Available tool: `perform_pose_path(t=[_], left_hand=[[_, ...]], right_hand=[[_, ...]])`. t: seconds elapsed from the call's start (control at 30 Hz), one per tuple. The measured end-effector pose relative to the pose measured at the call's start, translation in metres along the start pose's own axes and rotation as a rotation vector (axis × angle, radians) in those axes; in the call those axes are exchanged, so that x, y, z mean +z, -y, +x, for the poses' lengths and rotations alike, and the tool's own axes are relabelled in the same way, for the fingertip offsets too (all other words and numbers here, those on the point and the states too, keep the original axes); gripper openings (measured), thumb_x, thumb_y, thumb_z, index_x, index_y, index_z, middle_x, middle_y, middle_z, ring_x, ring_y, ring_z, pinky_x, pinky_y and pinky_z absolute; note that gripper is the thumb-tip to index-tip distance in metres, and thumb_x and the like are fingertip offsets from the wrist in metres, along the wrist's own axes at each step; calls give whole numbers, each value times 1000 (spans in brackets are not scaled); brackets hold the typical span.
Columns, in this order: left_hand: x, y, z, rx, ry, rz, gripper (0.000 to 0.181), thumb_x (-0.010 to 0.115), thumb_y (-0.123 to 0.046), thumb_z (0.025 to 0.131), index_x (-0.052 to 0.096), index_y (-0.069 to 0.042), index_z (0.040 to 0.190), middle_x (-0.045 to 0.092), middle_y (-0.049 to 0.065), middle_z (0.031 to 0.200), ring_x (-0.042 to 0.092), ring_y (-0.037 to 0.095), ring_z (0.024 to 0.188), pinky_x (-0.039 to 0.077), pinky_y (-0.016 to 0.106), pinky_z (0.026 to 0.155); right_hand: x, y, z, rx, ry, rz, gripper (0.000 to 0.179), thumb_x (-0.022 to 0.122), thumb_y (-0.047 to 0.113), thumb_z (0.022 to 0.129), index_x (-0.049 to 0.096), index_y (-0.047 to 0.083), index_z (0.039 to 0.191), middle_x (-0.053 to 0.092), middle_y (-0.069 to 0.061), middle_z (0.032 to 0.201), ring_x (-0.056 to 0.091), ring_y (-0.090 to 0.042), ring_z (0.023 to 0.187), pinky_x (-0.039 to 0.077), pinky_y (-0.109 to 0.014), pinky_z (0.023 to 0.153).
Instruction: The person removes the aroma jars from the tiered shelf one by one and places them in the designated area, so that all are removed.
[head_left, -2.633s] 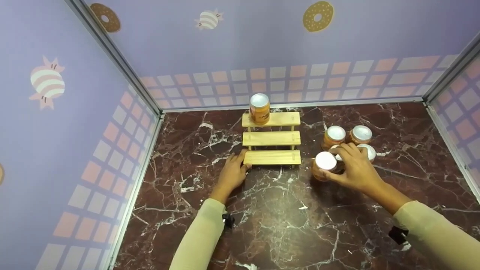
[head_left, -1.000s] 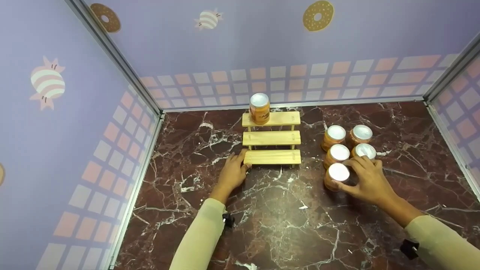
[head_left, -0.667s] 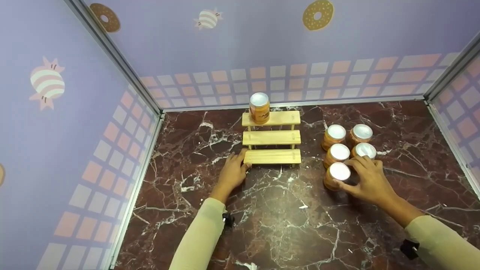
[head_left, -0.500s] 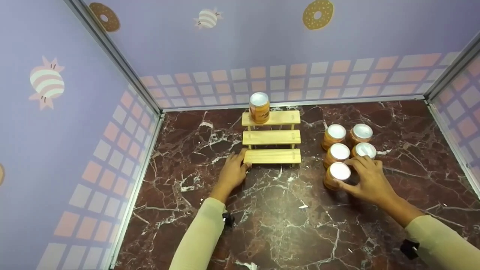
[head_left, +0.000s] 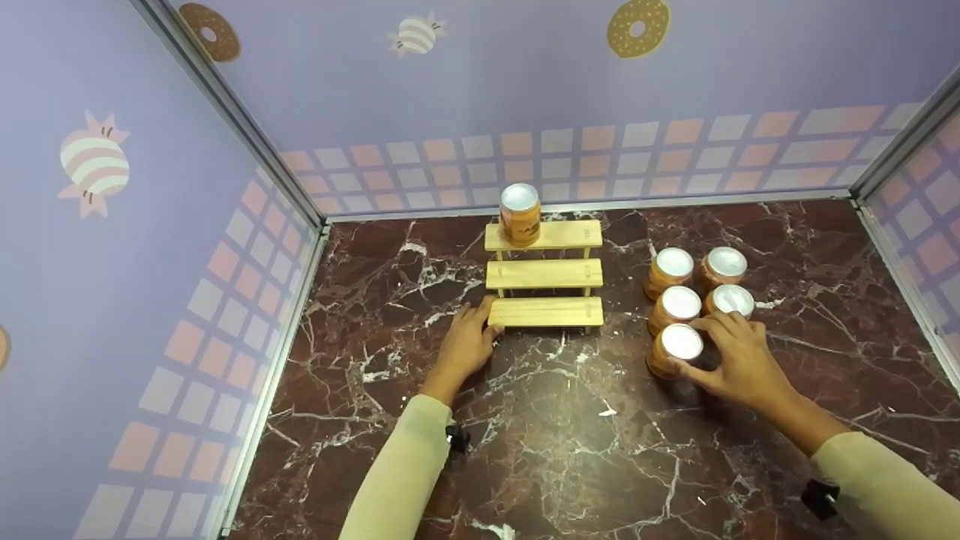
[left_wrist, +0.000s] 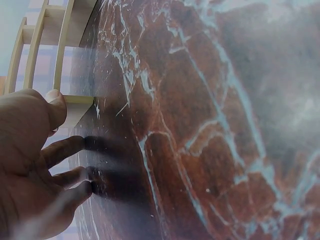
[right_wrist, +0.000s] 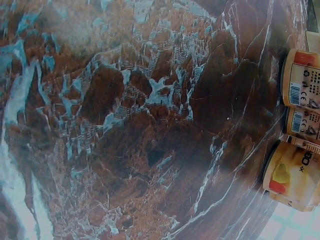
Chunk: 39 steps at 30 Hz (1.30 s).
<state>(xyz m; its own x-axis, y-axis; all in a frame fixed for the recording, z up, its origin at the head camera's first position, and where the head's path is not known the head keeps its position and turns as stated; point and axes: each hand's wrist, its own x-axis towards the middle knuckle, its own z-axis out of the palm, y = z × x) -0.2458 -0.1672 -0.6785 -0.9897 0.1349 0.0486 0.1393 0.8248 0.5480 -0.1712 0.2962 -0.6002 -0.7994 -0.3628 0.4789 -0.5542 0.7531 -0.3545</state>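
Note:
A pale wooden three-step stand (head_left: 546,274) rises toward the back wall. My left hand (head_left: 461,349) holds the left end of its lowest step, thumb in front. In the left wrist view the thumb (left_wrist: 57,109) lies against that step, while the other fingers reach down to the tabletop. On the top step, at the left, stands an orange jar with a white lid (head_left: 520,216). To the right of the stand, my right hand (head_left: 739,364) pinches the nearest jar (head_left: 681,343) of a group, thumb at its front and fingers behind.
Several matching upright jars stand close together behind the pinched one, among them a back-left jar (head_left: 673,271) and a back-right jar (head_left: 724,268). All rest on a dark red marbled tabletop (head_left: 570,450). Purple patterned walls (head_left: 525,90) enclose the back and sides.
Since the earliest frame, my right hand has moved the pinched jar a little right and toward me, in front of the left column of jars. It then stays still. My left hand keeps its place.

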Motion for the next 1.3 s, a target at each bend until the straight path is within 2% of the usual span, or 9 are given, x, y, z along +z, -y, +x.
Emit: perform_pose_path(t=[0.27, 0.53, 0.67, 0.77, 0.9, 0.97, 1.1, 1.2, 1.3], left_hand=[[0, 1, -2, -3, 13, 10, 65, 69, -37, 109, 47, -22, 168, 68, 23, 151, 45, 51, 159, 41, 66, 130], [2, 2, -4, -13, 21, 21, 67, 69, -38, 109, 46, -22, 169, 67, 22, 153, 44, 50, 160, 40, 65, 131], [1, 1, -5, 6, 6, 11, 64, 70, -38, 108, 48, -24, 166, 69, 23, 150, 46, 52, 158, 40, 65, 131], [1, 1, -4, 23, -6, -1, 61, 70, -36, 107, 50, -23, 164, 69, 24, 148, 47, 54, 156, 41, 65, 130], [0, 0, -3, 25, -7, -7, 62, 70, -36, 108, 49, -22, 165, 69, 24, 148, 46, 54, 157, 40, 66, 130], [-1, -1, -3, 17, -1, -12, 64, 69, -37, 108, 48, -22, 166, 68, 24, 150, 44, 53, 158, 39, 67, 131], [-4, -3, -3, 1, 18, -13, 64, 68, -38, 109, 46, -23, 168, 66, 24, 153, 42, 52, 160, 38, 67, 132], [-5, -4, -3, -6, 24, -17, 66, 68, -38, 109, 46, -22, 169, 66, 23, 154, 41, 51, 161, 38, 66, 132], [-5, -4, -3, -12, 30, -11, 67, 68, -38, 109, 45, -21, 170, 65, 21, 155, 41, 50, 162, 38, 66, 132]], right_hand=[[0, 0, -1, 7, 20, -13, 63, 98, 31, 73, 70, 0, 120, 71, -21, 117, 60, -41, 103, 39, -52, 80], [-5, 0, 1, -53, 3, -39, 66, 97, 35, 73, 70, -1, 121, 70, -26, 118, 64, -44, 106, 43, -56, 81], [-9, 0, 6, -77, -11, -34, 62, 95, 35, 75, 70, -1, 118, 68, -22, 112, 63, -40, 102, 42, -52, 80], [-11, 0, 12, -95, -25, -31, 60, 93, 36, 78, 70, -3, 118, 67, -22, 111, 62, -40, 101, 45, -56, 83], [-14, 0, 21, -126, -47, -44, 64, 84, 46, 85, 69, -7, 118, 67, -27, 110, 62, -48, 103, 48, -67, 91], [-15, 1, 27, -137, -49, -57, 66, 79, 50, 89, 68, -8, 119, 67, -29, 111, 62, -51, 104, 49, -69, 93], [-19, 4, 40, -138, -34, -61, 63, 82, 47, 90, 68, -7, 121, 67, -27, 113, 62, -50, 106, 49, -65, 90], [-21, 7, 51, -113, -4, -58, 60, 86, 39, 88, 69, -5, 124, 68, -24, 115, 62, -46, 107, 47, -58, 88], [-23, 10, 61, -84, 23, -63, 59, 87, 37, 88, 69, -4, 128, 67, -23, 117, 61, -44, 108, 46, -58, 91]])
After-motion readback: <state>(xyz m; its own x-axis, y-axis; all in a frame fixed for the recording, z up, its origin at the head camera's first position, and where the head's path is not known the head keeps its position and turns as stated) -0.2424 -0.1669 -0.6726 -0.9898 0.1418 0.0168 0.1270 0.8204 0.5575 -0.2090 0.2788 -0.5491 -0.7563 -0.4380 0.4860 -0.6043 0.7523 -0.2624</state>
